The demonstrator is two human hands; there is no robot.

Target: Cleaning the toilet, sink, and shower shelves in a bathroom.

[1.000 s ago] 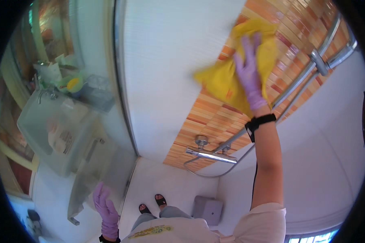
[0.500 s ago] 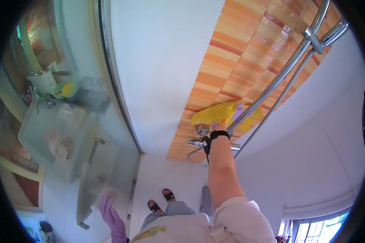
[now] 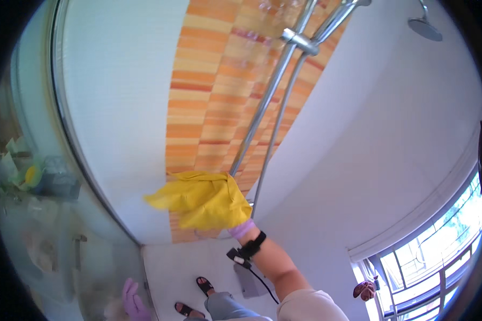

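My right hand (image 3: pixel 242 229), in a pale purple rubber glove, grips a yellow cloth (image 3: pixel 203 200). The cloth drapes over the fingers and hides them; only the glove's cuff shows. It hangs in front of the orange tiled strip (image 3: pixel 219 96) and the lower end of a chrome shower rail (image 3: pixel 273 88). Whether it touches the tiles I cannot tell. Low at the left, my left hand (image 3: pixel 136 304), gloved in purple too, is beside the glass panel (image 3: pixel 99 251). Its fingers are stretched out and hold nothing.
A grey shower hose (image 3: pixel 276 128) runs alongside the rail. A round shower head (image 3: pixel 425 29) juts out at the upper right, above a barred window (image 3: pixel 434 251). Behind the glass stands a washbasin area with a green and yellow item (image 3: pixel 31 175). A grey box-like object (image 3: pixel 250 283) is near my feet.
The cloth has come away from behind the rail and now hangs in front of the rail's lower end. My view has swung to the right, bringing the shower head and more window in.
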